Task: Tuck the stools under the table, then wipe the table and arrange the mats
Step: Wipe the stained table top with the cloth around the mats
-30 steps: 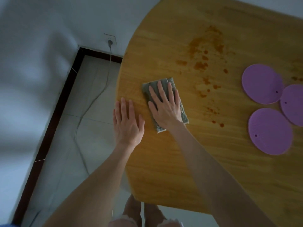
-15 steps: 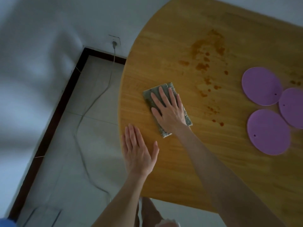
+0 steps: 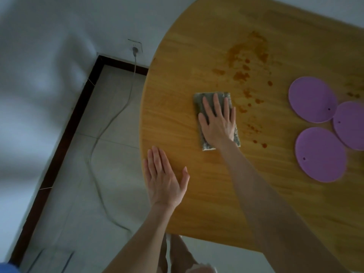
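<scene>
The right hand lies flat on a folded grey cloth, its fingers straight and spread, pressing down rather than gripping. The cloth's far edge shows just past the fingertips, and its near corner peeks out below the heel of the palm. Brown stains are scattered over the wooden table ahead of those fingertips and off the little-finger side, the nearest spots just beside the cloth. Farther out on that same side, well apart from the hand, sit three purple mats: one farthest, one nearest, and a third tucked partly beneath the farthest one. The left hand is open at the table's rim, fingers straight and together, thumb out toward the cloth. It seems to rest on the wood, though the soft view leaves contact uncertain. Beyond its outer fingers a grey cable runs over the floor to a wall socket.
</scene>
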